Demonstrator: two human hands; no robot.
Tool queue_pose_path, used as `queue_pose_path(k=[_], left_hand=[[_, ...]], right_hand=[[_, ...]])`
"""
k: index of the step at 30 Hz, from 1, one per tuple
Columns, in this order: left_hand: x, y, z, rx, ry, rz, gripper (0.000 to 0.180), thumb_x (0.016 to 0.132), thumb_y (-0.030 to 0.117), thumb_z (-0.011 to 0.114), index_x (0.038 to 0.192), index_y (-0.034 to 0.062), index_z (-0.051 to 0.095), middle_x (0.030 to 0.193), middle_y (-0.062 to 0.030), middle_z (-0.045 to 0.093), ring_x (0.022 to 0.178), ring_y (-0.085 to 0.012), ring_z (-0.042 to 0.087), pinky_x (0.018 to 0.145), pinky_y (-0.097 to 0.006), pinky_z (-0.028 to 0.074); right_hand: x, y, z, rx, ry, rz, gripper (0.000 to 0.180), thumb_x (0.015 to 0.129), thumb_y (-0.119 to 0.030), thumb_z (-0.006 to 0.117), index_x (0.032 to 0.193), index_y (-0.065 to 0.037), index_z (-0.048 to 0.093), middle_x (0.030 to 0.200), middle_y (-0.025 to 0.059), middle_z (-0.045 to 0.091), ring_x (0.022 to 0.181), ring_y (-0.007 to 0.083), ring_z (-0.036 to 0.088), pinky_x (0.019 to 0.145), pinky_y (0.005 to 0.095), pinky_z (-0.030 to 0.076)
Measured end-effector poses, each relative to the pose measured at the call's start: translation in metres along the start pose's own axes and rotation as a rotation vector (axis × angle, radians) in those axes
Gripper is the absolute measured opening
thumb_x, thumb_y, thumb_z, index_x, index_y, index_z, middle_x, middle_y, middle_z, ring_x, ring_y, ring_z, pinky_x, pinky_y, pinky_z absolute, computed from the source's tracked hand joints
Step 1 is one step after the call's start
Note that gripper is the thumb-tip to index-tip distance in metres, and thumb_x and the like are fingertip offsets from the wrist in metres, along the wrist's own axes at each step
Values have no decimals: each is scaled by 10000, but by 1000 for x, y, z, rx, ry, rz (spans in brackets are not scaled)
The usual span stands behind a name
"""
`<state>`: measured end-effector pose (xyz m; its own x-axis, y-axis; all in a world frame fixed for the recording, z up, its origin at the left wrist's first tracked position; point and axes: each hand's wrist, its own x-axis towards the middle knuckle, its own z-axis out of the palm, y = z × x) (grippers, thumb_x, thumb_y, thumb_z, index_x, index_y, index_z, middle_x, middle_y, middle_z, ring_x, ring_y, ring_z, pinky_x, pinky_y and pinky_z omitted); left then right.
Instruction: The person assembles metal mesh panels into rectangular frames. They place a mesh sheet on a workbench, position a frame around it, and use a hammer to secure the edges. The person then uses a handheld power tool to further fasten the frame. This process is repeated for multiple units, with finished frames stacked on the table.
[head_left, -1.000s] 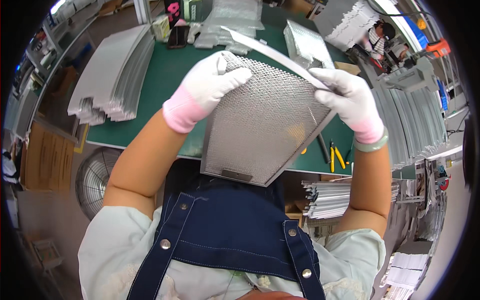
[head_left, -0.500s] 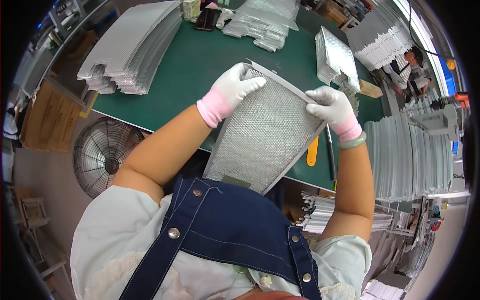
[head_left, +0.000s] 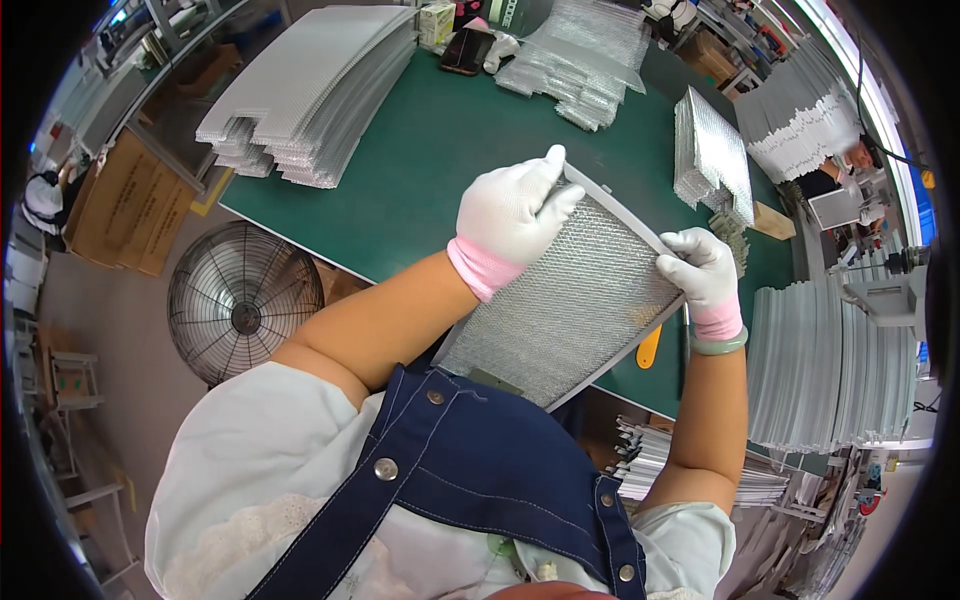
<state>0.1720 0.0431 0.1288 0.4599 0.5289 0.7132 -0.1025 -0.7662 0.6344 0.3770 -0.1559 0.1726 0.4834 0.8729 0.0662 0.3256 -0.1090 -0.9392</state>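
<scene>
A silver metal mesh filter panel (head_left: 575, 300) in a thin metal frame is tilted in front of me, its lower end against my apron. My left hand (head_left: 512, 218), in a white glove with a pink cuff, is closed around the upper left corner, partly covering it. One finger points up past the corner and another lies over the mesh. In the same kind of glove, my right hand (head_left: 703, 268) pinches the upper right corner of the frame. A yellow-handled tool (head_left: 649, 347) lies on the green table (head_left: 420, 150), just beyond the panel's right edge.
Stacked mesh sheets (head_left: 310, 80) stand at the table's far left. Wrapped sheets (head_left: 575, 65) and a phone (head_left: 467, 50) lie at the back. Another stack (head_left: 715, 150) and a wooden block (head_left: 773, 221) are to the right, near many upright panels (head_left: 830, 370). A floor fan (head_left: 245, 315) stands left.
My left hand has shifted round the panel's upper left corner, its back now turned more to view. The right hand keeps its corner. The whole scene has swung rightward with my head.
</scene>
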Motion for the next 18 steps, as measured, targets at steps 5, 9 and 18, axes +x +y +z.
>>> queue_pose_path(k=[5, 9, 18], left_hand=[[-3, 3, 10, -644, 25, -290, 454, 906, 59, 721, 1327, -47, 589, 1138, -115, 702, 923, -171, 672, 840, -297, 539], [-1, -3, -4, -817, -214, -458, 483, 913, -23, 685, 1374, -46, 544, 1214, -82, 656, 973, -100, 636, 866, -253, 534], [-3, -4, -4, -524, -204, -381, 481, 892, 58, 722, 1331, -22, 544, 1226, -106, 640, 1084, -141, 633, 939, -271, 508]], right_hand=[[-1, -2, -7, -56, -19, -18, 230, 815, 29, 762, 1037, 1, 709, 943, 18, 702, 855, 84, 638, 795, 250, 519], [-1, -1, -12, -38, -38, -19, 235, 809, 26, 772, 1035, 1, 711, 950, 19, 700, 857, 88, 639, 800, 254, 521], [-7, -29, 0, -305, -79, -47, 269, 836, -25, 726, 1100, 10, 686, 969, 60, 708, 889, 149, 677, 810, 291, 535]])
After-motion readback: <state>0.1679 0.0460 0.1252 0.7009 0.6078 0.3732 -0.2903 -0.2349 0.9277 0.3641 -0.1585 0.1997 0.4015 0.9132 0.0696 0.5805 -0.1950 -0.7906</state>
